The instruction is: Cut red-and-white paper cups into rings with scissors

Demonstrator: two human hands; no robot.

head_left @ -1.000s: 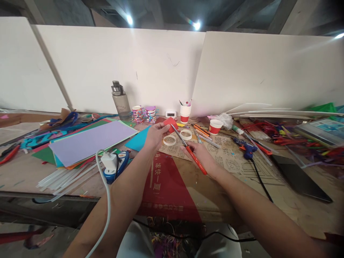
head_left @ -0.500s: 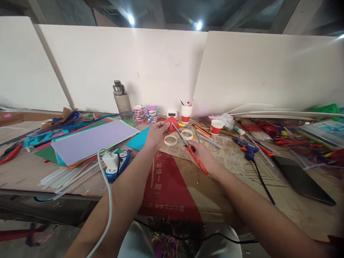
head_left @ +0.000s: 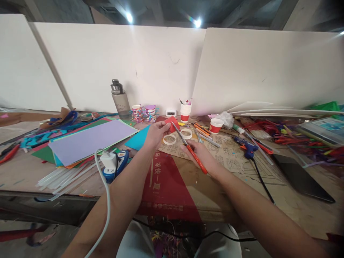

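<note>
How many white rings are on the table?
2: one ring left of the scissors blades, the other ring right of them. More may be hidden in the clutter.

left hand (head_left: 156, 137): fingers (head_left: 165, 127) pinched | right hand (head_left: 206, 157): fingers curled | (both forearms (head_left: 127, 184) outstretched)

Matt red paper (head_left: 175, 123), scissors (head_left: 194, 154) with shiny metal blades and smooth plastic handles, matt purple paper sheet (head_left: 92, 139) at left, smooth translucent plastic sticks (head_left: 60, 180) at near left, crinkled clear plastic bag (head_left: 227, 120) at far right, smooth, glossy black slab (head_left: 299, 175) at right
</note>
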